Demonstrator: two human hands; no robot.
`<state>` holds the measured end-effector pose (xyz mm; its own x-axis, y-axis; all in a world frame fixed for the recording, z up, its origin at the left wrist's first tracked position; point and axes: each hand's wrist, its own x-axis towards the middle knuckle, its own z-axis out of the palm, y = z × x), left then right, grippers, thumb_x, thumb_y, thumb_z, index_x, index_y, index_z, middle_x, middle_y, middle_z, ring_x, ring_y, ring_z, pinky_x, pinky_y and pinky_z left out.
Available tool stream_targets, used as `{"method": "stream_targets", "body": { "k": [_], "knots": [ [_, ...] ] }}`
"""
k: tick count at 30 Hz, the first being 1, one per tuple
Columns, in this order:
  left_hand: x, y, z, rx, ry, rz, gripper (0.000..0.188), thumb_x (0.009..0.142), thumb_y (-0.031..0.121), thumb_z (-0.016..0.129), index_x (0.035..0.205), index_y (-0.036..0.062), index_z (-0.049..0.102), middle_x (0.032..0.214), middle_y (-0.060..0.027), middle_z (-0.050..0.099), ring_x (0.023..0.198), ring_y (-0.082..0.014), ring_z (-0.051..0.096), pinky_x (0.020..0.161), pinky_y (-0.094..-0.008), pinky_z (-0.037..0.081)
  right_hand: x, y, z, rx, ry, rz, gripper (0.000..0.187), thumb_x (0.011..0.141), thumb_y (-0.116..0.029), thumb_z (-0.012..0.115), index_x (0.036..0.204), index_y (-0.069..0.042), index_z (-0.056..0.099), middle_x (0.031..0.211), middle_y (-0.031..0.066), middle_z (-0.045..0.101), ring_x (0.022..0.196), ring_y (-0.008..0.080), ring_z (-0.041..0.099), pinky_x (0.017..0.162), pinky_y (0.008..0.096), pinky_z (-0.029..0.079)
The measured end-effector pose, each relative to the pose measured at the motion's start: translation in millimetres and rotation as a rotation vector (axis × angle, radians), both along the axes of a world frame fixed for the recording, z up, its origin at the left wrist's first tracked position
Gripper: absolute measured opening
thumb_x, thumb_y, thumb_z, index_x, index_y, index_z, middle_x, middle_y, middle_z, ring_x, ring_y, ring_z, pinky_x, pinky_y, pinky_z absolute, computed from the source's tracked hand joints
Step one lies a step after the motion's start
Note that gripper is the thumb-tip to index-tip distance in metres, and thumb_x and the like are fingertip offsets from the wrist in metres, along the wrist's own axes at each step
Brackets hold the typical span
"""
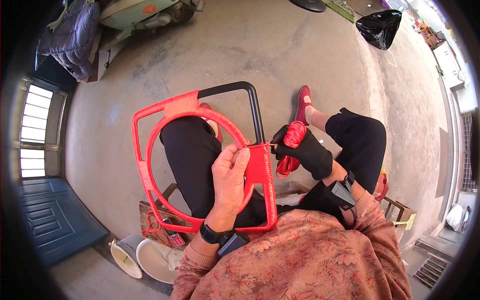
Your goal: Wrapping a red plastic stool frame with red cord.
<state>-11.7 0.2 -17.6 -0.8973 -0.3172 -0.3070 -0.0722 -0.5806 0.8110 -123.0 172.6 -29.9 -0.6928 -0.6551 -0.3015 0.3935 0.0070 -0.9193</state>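
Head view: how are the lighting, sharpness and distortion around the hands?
Head view: even daylight, soft shadows, no glare on the red-wrapped frame. The left hand and the gloved right hand holding the red cord bundle look sharp. Fisheye bends the window at the rim, with black vignette corners.

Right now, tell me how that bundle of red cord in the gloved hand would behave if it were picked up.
The red cord bundle probably goes floppy: its loops hang loose below the right hand. It looks light, gripped by one hand. It may unravel, since a strand runs to the frame.
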Motion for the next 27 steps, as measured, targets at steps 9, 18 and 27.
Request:
{"method": "stream_targets", "body": {
  "k": [9, 18, 27],
  "knots": [
    [2.0, -2.7, -7.3, 0.051, -0.107, -0.008, 0.020, 0.094, 0.016, 0.060, 0.105, -0.0003, 0.061, 0.082, 0.0036, 0.062, 0.067, -0.0010, 0.052, 0.059, -0.0159, 0.041, -8.3, 17.6, -4.1, 0.111, 0.044, 0.043, 0.018, 0.083, -0.011, 0.065, 0.096, -0.001, 0.058, 0.090, 0.0103, 0.064, 0.075, 0.0173, 0.063, 0.068, 0.0321, 0.052],
    [1.2, -1.3, 4.9, 0.143, -0.014, -0.079, 0.025, 0.096, 0.019, 0.057, 0.110, -0.0017, 0.060, 0.094, -0.0035, 0.065, 0.080, -0.0087, 0.062, 0.071, -0.0222, 0.050, 6.0, -1.8, 19.0, -0.331, -0.322, -0.250, 0.022, 0.093, -0.029, 0.055, 0.094, -0.007, 0.054, 0.095, 0.0119, 0.064, 0.078, 0.0197, 0.060, 0.068, 0.0303, 0.050],
    [-0.7, -2.3, 9.4, 0.312, -0.026, -0.349, 0.027, 0.097, 0.017, 0.052, 0.114, -0.0043, 0.057, 0.110, -0.0162, 0.064, 0.098, -0.0226, 0.065, 0.087, -0.0321, 0.052, 3.7, -5.0, 8.3, -0.729, -0.555, -0.239, 0.020, 0.093, -0.026, 0.055, 0.083, -0.010, 0.046, 0.068, 0.0010, 0.045, 0.065, 0.0158, 0.049, 0.054, 0.0283, 0.038]
  ]
}}
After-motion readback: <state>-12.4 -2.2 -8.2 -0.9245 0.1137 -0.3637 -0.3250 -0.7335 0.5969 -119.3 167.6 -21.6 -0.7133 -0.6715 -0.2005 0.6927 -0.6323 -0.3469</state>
